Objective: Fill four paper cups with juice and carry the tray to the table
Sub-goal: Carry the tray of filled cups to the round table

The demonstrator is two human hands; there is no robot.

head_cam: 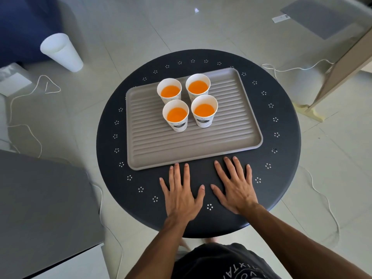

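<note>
A ribbed taupe tray (201,146) rests on a round dark table (281,178). Several white paper cups holding orange juice stand in a tight square on the tray's far left part: back left (169,90), back right (197,87), front left (175,115), front right (204,110). My left hand (181,195) lies flat on the table, fingers spread, fingertips at the tray's near edge. My right hand (235,186) lies flat beside it, fingers spread, just short of the tray. Neither hand holds anything.
A tall white cone-shaped object (61,52) stands on the tiled floor at far left. White cords (30,93) trail over the floor on both sides. A grey surface (40,208) sits at lower left, and a wooden furniture leg (332,77) at right.
</note>
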